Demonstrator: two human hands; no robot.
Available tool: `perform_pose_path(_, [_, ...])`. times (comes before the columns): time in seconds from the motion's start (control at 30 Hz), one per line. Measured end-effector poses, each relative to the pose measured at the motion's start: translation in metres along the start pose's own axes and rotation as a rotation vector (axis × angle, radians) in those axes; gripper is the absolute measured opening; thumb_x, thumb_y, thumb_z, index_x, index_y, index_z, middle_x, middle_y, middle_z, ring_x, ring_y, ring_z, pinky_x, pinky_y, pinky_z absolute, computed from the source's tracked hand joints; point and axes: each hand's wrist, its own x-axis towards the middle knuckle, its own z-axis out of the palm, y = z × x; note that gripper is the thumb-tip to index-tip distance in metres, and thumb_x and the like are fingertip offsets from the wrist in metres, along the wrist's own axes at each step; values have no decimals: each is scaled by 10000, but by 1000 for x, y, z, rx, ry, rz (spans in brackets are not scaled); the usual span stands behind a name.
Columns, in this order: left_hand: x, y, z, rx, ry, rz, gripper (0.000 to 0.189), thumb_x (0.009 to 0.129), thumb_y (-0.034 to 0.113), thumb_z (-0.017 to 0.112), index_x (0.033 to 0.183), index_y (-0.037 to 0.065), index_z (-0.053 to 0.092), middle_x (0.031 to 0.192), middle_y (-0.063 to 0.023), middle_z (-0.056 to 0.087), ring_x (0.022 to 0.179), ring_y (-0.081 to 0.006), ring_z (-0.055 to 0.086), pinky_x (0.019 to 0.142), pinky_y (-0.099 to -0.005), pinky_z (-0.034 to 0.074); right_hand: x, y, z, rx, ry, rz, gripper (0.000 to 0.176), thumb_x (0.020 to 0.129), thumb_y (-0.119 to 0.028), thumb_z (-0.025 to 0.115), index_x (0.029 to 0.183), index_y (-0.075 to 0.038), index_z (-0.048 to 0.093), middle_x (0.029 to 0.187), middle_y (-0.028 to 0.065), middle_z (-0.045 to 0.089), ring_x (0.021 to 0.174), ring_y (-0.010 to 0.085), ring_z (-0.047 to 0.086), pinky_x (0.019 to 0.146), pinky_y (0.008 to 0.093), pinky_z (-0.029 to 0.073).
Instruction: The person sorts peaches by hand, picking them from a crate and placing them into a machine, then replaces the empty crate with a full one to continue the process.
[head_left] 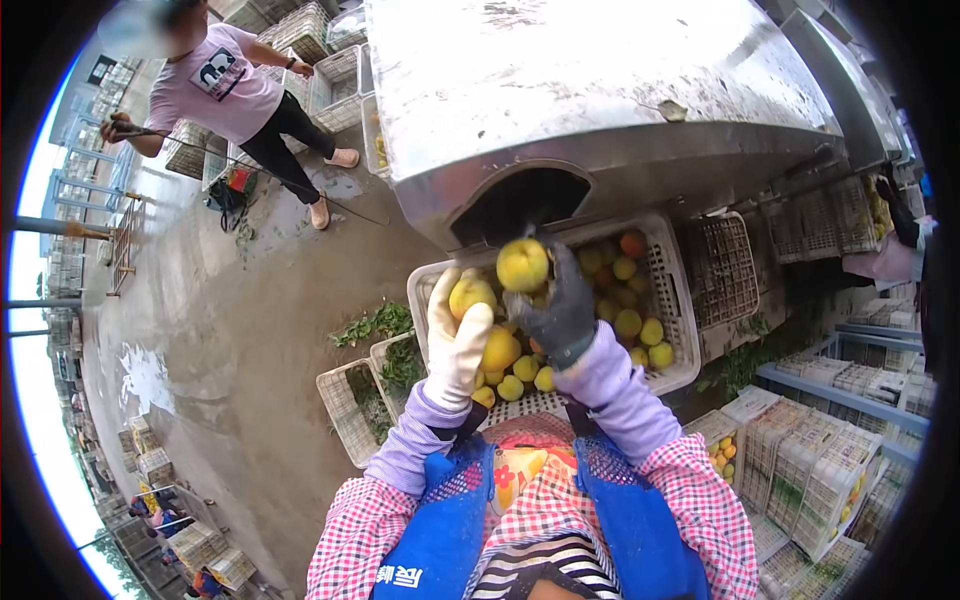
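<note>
My left hand (456, 350), in a white glove, is closed around a yellow-green peach (472, 293) above the left part of a white plastic crate (684, 310). In a dark grey glove, my right hand (563, 318) grips another yellow peach (523, 264), held up higher near the crate's far side. Beneath both hands lie several loose peaches (628, 322) of yellow, green and orange tones. A larger yellow-orange peach (500, 350) sits between my hands. My gloves hide part of the crate's contents.
Beyond the crate stands a metal machine (600, 90) with a dark opening (520, 205). Small crates with leaves (350, 415) stand at left. Stacked crates (805, 460) fill the right. A person in a pink shirt (220, 85) holds a thin cord on the wet floor (240, 350).
</note>
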Motion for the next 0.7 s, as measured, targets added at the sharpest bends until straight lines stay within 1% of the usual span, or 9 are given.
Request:
perform_pose_path(0.03, [4,1,-9,-4,-37,-10,677,976,132,647,1561,72,310,1403,-105,535,1113,-165,607,942,-305,541,15,11,-6,-486,-17,-175,750,791,-232,833,1405,41,502,1328,236,583,1208,335,612,1051,404,496])
perform_pose_path(0.13, [0,12,-24,-113,-49,-276,691,988,215,655,1569,89,301,1407,-116,536,1004,-181,639,828,-346,594,46,55,9,-1074,125,-492,664,844,-353,774,1339,31,557,1288,248,615,1138,374,642,985,444,537])
perform_pose_path(0.17, [0,9,-26,-151,-60,-279,721,986,283,676,1571,104,295,1446,-130,511,926,-211,651,750,-386,613,51,56,11,-1152,-22,-314,640,851,-342,764,1340,18,562,1262,244,625,1124,379,644,968,454,538])
perform_pose_path(0.3, [-2,9,-37,-370,-200,-318,712,1007,267,655,1590,127,270,1521,-143,449,999,-264,644,773,-388,612,61,37,4,-1374,-647,444,551,879,-297,725,1342,-35,583,1158,226,662,1066,401,650,900,496,541])
perform_pose_path(0.4, [0,18,-36,-480,-197,-355,714,1014,250,638,1606,144,253,1527,-149,443,1074,-272,628,773,-386,612,75,-21,14,-1088,-628,497,544,843,-251,734,1342,-66,623,1247,253,642,1186,426,611,1033,494,491])
perform_pose_path(0.43, [3,13,-37,-425,-227,-286,650,1060,300,518,1618,103,248,1552,-199,422,1132,-262,641,828,-349,624,72,-22,12,-913,-559,399,589,823,-273,762,1349,-53,615,1250,241,641,1173,416,619,1035,488,493])
perform_pose_path(0.5, [6,8,-45,-49,-292,-136,618,1076,297,478,1611,79,256,1547,-205,426,1213,-270,604,861,-340,613,59,-21,5,-559,-420,215,684,784,-317,819,1363,-27,598,1257,217,639,1147,397,633,1039,476,497])
perform_pose_path(0.57, [8,7,-46,25,-300,-99,596,1091,305,440,1602,54,266,1543,-207,432,1289,-282,559,929,-352,584,45,-21,1,-210,-290,35,784,744,-360,875,1377,-1,582,1263,193,637,1121,378,648,1042,463,501])
perform_pose_path(0.7, [8,-4,-30,-262,-252,-181,574,1111,320,386,1585,13,284,1539,-201,437,1384,-309,489,1109,-419,465,-5,-21,2,-395,-408,72,841,708,-347,904,1387,15,566,1395,222,534,1258,388,554,1093,457,451])
